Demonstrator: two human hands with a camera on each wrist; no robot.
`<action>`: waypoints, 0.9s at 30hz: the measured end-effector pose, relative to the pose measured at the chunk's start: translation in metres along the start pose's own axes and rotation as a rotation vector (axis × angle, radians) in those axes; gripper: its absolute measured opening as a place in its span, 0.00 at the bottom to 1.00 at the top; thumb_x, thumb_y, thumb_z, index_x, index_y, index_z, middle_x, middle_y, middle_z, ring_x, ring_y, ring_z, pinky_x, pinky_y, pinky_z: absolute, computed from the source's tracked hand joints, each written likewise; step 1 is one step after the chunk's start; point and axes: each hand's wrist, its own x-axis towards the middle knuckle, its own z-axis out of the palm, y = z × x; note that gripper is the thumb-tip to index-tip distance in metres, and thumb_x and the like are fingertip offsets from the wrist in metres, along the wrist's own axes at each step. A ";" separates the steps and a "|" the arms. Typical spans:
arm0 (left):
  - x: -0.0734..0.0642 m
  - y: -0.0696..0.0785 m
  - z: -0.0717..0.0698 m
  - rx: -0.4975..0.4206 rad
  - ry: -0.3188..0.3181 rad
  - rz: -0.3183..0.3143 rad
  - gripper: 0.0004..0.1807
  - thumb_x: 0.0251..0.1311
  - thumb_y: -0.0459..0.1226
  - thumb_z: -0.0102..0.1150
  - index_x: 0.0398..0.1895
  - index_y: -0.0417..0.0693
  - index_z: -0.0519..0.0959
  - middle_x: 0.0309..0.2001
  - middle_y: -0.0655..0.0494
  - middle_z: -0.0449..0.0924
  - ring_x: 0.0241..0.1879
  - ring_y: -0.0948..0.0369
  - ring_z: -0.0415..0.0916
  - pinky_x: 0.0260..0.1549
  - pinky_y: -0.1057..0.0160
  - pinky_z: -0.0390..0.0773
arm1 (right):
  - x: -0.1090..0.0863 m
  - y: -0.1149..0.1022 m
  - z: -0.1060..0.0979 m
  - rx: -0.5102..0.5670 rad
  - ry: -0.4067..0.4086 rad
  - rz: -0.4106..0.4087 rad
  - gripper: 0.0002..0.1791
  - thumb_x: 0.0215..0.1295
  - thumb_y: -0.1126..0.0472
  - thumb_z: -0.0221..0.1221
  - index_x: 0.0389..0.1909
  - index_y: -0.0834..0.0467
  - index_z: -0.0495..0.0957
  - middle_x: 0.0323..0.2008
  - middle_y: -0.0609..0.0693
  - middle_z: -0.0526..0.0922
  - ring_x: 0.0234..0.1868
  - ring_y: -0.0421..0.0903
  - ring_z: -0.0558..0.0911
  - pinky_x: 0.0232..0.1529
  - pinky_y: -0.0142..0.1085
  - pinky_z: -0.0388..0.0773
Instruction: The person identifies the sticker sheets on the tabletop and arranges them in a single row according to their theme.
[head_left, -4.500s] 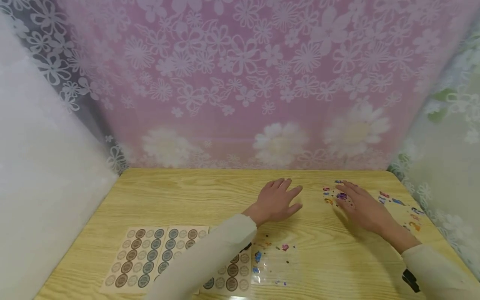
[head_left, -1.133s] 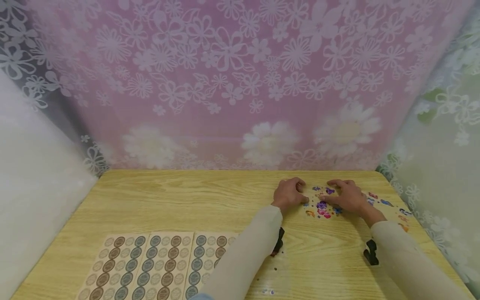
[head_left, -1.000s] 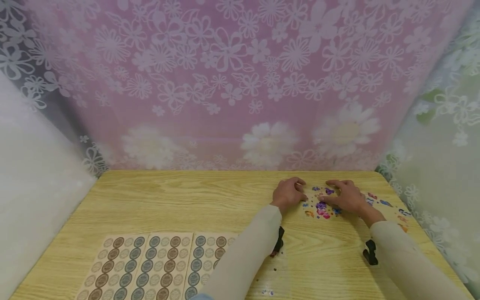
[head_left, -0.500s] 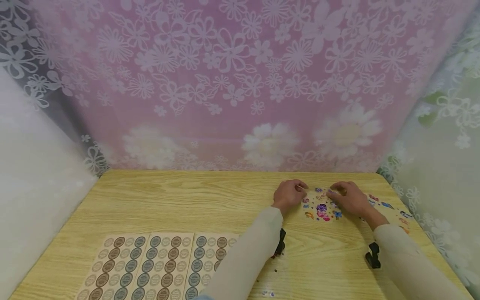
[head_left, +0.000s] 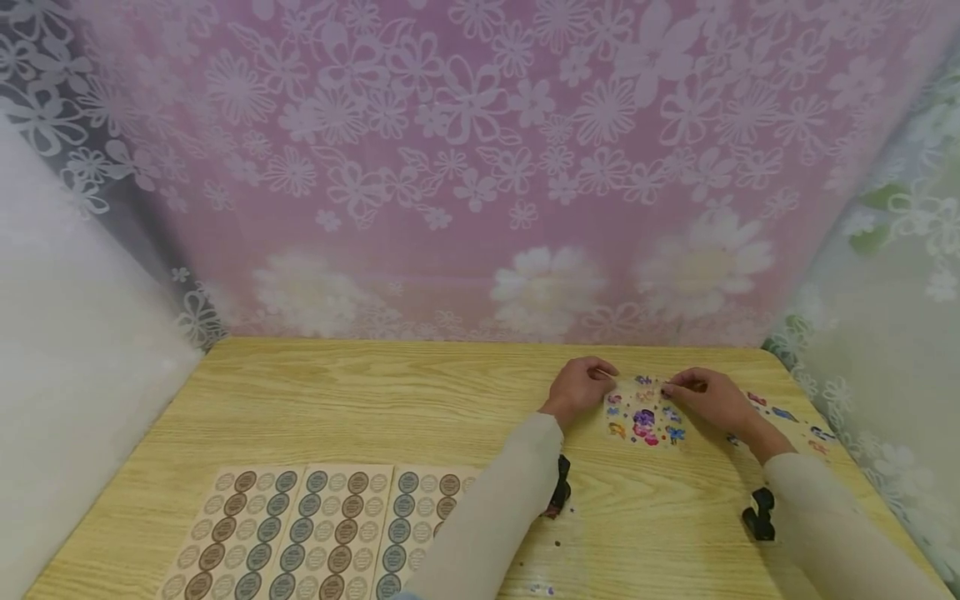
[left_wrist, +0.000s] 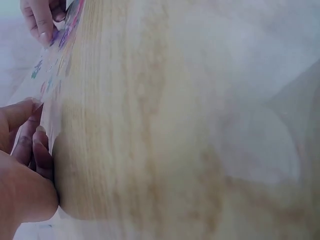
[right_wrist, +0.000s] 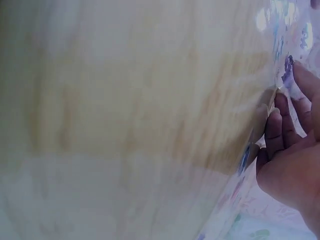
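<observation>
A clear sticker sheet [head_left: 643, 429] with small colourful figures lies at the back right of the table, between my two hands. My left hand [head_left: 579, 387] pinches its upper left edge between thumb and fingers; the left wrist view shows the thumb [left_wrist: 20, 112] on the film's corner. On the opposite side my right hand [head_left: 708, 398] pinches the upper right edge. In the right wrist view that film bends at the fingertips [right_wrist: 281, 95], by a purple figure [right_wrist: 288, 70]. The curled fingers hide parts of the sheet's edges.
Another clear sticker sheet [head_left: 783, 414] lies at the right, partly behind my right hand and wrist. A further clear sheet [head_left: 557, 562] is at the front, overlapped by my left sleeve. Cream sheets of round brown and blue-grey stickers [head_left: 292, 529] lie front left. A flowered curtain [head_left: 450, 208] hangs behind.
Earlier both hands were spread, the left over bare wood, the right over the sheet. Now both pinch the sheet's edges. Within the last second my right hand shifted right, uncovering more figures.
</observation>
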 end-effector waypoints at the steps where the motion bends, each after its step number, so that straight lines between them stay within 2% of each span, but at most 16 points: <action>1: -0.001 0.001 0.000 -0.010 -0.005 -0.001 0.05 0.64 0.40 0.60 0.40 0.57 0.84 0.30 0.68 0.78 0.31 0.68 0.74 0.37 0.62 0.74 | -0.001 0.000 0.000 0.001 0.011 0.003 0.22 0.71 0.47 0.52 0.47 0.64 0.77 0.39 0.55 0.80 0.38 0.49 0.77 0.39 0.45 0.73; 6: -0.005 0.004 0.000 -0.026 -0.005 -0.002 0.06 0.64 0.40 0.60 0.40 0.55 0.84 0.31 0.68 0.78 0.32 0.68 0.74 0.38 0.62 0.75 | -0.008 0.000 0.000 0.007 0.081 -0.020 0.19 0.73 0.49 0.49 0.44 0.63 0.76 0.37 0.55 0.81 0.36 0.49 0.78 0.37 0.42 0.73; 11: -0.006 0.005 0.000 -0.047 0.013 -0.023 0.04 0.65 0.43 0.59 0.37 0.57 0.83 0.32 0.67 0.78 0.34 0.67 0.75 0.38 0.62 0.75 | -0.011 -0.005 0.002 0.058 0.115 0.004 0.23 0.74 0.48 0.48 0.49 0.65 0.74 0.36 0.56 0.83 0.34 0.48 0.79 0.30 0.36 0.72; 14: -0.006 0.005 0.000 -0.065 0.017 -0.029 0.05 0.65 0.43 0.59 0.36 0.56 0.82 0.34 0.66 0.79 0.35 0.66 0.76 0.39 0.62 0.75 | -0.012 -0.008 0.003 0.106 0.112 0.016 0.25 0.74 0.48 0.48 0.54 0.66 0.71 0.38 0.60 0.84 0.33 0.45 0.80 0.30 0.32 0.73; 18: -0.005 0.001 -0.001 -0.137 0.023 -0.031 0.08 0.64 0.41 0.60 0.45 0.55 0.81 0.36 0.64 0.81 0.36 0.66 0.77 0.40 0.61 0.76 | -0.013 -0.012 0.005 0.189 0.107 -0.020 0.25 0.74 0.53 0.49 0.62 0.66 0.66 0.43 0.65 0.82 0.34 0.44 0.83 0.31 0.31 0.75; 21: -0.004 -0.004 -0.003 -0.176 0.011 0.001 0.18 0.64 0.39 0.60 0.57 0.57 0.77 0.33 0.60 0.82 0.31 0.64 0.77 0.35 0.62 0.75 | -0.014 -0.015 0.006 0.234 0.104 -0.040 0.24 0.74 0.55 0.49 0.62 0.66 0.67 0.41 0.65 0.82 0.33 0.44 0.82 0.30 0.33 0.77; 23: -0.005 -0.007 -0.004 -0.191 -0.011 0.041 0.20 0.65 0.37 0.58 0.61 0.58 0.75 0.31 0.57 0.82 0.28 0.62 0.76 0.30 0.63 0.73 | -0.016 -0.018 0.007 0.236 0.105 -0.038 0.23 0.74 0.54 0.49 0.60 0.66 0.70 0.40 0.63 0.83 0.32 0.44 0.81 0.30 0.35 0.78; 27: -0.009 -0.008 -0.009 -0.240 -0.090 0.111 0.15 0.68 0.35 0.55 0.56 0.53 0.80 0.34 0.56 0.81 0.28 0.61 0.76 0.26 0.64 0.71 | -0.021 -0.021 0.006 0.213 0.097 -0.025 0.24 0.74 0.50 0.49 0.58 0.64 0.73 0.42 0.61 0.82 0.33 0.42 0.80 0.31 0.35 0.78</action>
